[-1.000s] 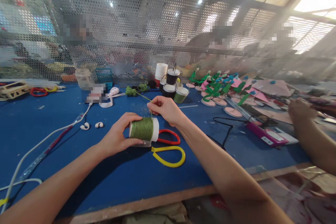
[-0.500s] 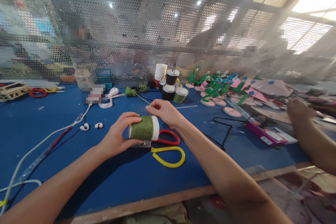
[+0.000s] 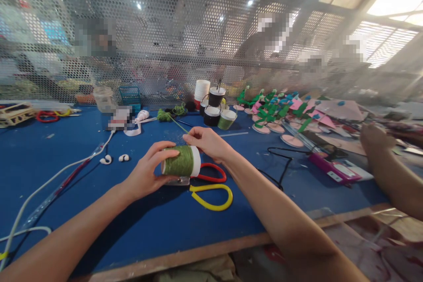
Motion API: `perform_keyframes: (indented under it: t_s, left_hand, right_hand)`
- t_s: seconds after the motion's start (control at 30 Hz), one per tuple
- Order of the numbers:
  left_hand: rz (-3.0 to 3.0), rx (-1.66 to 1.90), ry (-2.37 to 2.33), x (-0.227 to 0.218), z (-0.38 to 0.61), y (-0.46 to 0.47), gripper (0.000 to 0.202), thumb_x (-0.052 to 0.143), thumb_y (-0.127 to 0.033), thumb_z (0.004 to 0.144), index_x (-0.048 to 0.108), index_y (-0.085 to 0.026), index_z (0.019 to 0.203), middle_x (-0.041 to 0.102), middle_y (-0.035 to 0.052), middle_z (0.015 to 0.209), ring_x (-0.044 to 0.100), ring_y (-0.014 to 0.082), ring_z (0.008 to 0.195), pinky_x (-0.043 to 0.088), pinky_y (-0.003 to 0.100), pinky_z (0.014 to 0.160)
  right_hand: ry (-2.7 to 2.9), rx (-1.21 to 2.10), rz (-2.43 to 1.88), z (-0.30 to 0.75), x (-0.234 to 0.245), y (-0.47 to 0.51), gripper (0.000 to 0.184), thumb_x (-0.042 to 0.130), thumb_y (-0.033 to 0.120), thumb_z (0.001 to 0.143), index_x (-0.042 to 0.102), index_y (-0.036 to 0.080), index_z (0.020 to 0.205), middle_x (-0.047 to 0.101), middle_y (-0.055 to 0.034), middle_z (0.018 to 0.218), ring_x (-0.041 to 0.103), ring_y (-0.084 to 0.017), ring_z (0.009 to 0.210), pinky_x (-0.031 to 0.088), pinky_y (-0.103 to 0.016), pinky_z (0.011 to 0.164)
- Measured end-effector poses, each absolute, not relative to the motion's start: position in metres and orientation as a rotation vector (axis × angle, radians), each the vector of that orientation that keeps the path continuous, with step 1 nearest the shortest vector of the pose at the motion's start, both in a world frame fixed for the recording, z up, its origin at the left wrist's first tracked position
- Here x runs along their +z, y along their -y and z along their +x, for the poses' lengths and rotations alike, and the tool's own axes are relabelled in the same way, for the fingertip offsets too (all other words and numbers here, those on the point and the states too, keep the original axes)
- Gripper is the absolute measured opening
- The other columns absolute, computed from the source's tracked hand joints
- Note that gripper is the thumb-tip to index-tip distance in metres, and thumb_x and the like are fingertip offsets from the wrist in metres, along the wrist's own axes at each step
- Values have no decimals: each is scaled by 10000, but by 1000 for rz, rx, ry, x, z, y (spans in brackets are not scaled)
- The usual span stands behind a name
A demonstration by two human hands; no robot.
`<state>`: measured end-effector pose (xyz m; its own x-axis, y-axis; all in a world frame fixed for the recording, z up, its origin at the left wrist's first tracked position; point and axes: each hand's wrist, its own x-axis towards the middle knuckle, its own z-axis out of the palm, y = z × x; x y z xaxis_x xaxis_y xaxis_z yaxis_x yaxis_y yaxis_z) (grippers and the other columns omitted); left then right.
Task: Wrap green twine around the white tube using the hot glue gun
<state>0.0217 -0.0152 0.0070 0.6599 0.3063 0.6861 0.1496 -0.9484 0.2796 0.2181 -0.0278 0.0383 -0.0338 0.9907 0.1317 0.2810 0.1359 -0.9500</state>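
Note:
My left hand (image 3: 148, 165) grips a paper cup (image 3: 181, 161) lying on its side, its wall wrapped in green yarn and its white rim facing right. My right hand (image 3: 206, 141) pinches a strand of green yarn (image 3: 180, 126) just above the cup's rim. That strand runs back to a small green yarn ball (image 3: 164, 115) on the blue table. Below the cup lie scissors (image 3: 214, 197) with one red and one yellow handle, their blades partly hidden by the cup and my left hand.
Black and green yarn-covered cups (image 3: 212, 116) stand at the back beside stacked white cups (image 3: 202, 90). Paper flowers on round bases (image 3: 261, 128) crowd the right. A purple box (image 3: 333, 169), a white cable (image 3: 59, 169) and earbuds (image 3: 124, 157) lie about. Another person's arm (image 3: 383, 158) rests at right.
My right hand has shifted very slightly, still pinching the yarn strand. The cup stays in my left hand, nearly unmoved.

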Motion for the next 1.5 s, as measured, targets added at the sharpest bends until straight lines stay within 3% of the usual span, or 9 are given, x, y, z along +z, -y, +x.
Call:
perform_keyframes:
  t_s: [0.43,0.67,0.77,0.9,1.03,1.2,1.5]
  left_hand:
    - [2767,1119,-335,3,22,13,450,559,-52,776,403,-263,1142,430,108,1173,482,236,1090,485,419,861]
    - [2796,1110,-383,-3,21,12,506,547,15,740,426,-270,1140,439,104,1201,477,236,1118,476,411,873]
    - [2802,1076,-399,-2,21,13,498,600,-38,738,429,-269,1145,423,112,1224,465,249,1135,469,422,884]
    - [2723,1053,-408,1,22,14,598,695,-271,715,375,-243,1219,394,149,1254,425,296,1173,426,477,934]
    - [2525,1010,-597,2,24,15,631,652,-430,722,358,-200,1232,485,139,1156,523,277,1043,468,453,872]
    - [2365,865,-852,2,29,19,485,584,-448,754,440,-151,1110,577,105,999,586,253,907,492,397,773]
    - [2510,905,-699,4,26,17,416,594,-382,777,458,-149,1095,552,77,965,545,204,862,466,332,758]
  right_hand:
    - [1393,1009,-1289,218,31,26,303,639,439,658,474,195,583,420,78,445,362,-61,388,300,-216,386]
    - [1382,966,-1304,215,30,26,359,652,499,608,472,190,576,390,75,469,320,-62,433,266,-216,409]
    - [1406,846,-1326,215,29,25,350,648,496,601,496,182,567,422,61,502,331,-71,470,284,-232,454]
    - [1428,729,-1323,215,28,25,311,635,465,611,513,182,571,470,39,536,383,-92,512,314,-246,496]
    - [1418,675,-1306,209,24,27,270,620,424,630,484,200,569,478,30,519,413,-111,510,311,-251,478]
    - [1410,665,-1299,199,22,33,261,617,417,649,475,209,580,473,33,510,423,-116,496,316,-256,480]
    - [1531,653,-1286,206,27,35,275,620,436,644,498,196,591,448,33,550,368,-102,510,300,-262,510]
